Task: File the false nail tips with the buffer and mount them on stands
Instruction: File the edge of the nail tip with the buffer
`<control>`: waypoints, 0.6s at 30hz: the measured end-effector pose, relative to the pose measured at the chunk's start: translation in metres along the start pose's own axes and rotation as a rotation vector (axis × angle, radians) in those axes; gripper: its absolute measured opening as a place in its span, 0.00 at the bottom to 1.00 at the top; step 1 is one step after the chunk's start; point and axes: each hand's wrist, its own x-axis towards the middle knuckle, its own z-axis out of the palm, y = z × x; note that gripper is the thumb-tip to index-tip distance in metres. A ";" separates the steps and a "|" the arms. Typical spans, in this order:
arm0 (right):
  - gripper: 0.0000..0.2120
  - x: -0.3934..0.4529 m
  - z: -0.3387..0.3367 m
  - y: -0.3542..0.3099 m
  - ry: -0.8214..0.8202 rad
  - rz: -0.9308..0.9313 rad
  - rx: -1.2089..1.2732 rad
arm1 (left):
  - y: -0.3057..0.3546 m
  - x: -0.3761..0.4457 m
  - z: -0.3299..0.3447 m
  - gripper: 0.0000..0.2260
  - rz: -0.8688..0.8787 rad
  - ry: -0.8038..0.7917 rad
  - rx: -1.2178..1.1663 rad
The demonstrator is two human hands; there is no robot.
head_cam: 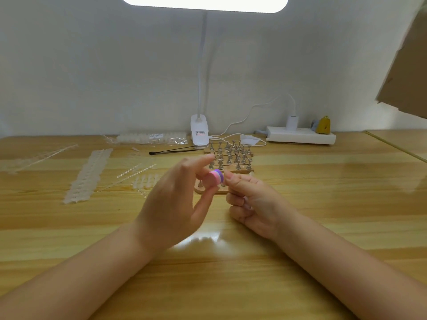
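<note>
My left hand [175,199] pinches a small round pink and purple buffer [213,179] between thumb and fingers, held up over the table's middle. My right hand [251,202] is right beside it with curled fingers pinched at the tips, close to the buffer's purple end; a nail tip between them is too small to make out. Behind the hands stands a wooden base [240,170] with several small metal stands [231,155]. A nearer wooden base [208,191] is partly hidden by my hands.
Strips and loose rows of clear nail tips [85,176] lie at the left, with a bagged pack [152,137] at the back. A clip lamp [199,131], a power strip [300,135], a black tool [173,150] and a cardboard piece [409,65] at upper right surround the work area.
</note>
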 end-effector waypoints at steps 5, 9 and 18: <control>0.06 0.000 0.001 0.000 -0.001 0.006 0.022 | 0.005 -0.003 0.005 0.19 -0.021 -0.051 0.064; 0.07 0.000 0.000 0.001 0.030 -0.004 0.014 | 0.002 -0.002 0.003 0.21 -0.023 -0.002 0.086; 0.07 -0.001 0.002 0.001 0.002 0.032 0.022 | -0.002 0.002 -0.004 0.20 0.022 -0.027 0.169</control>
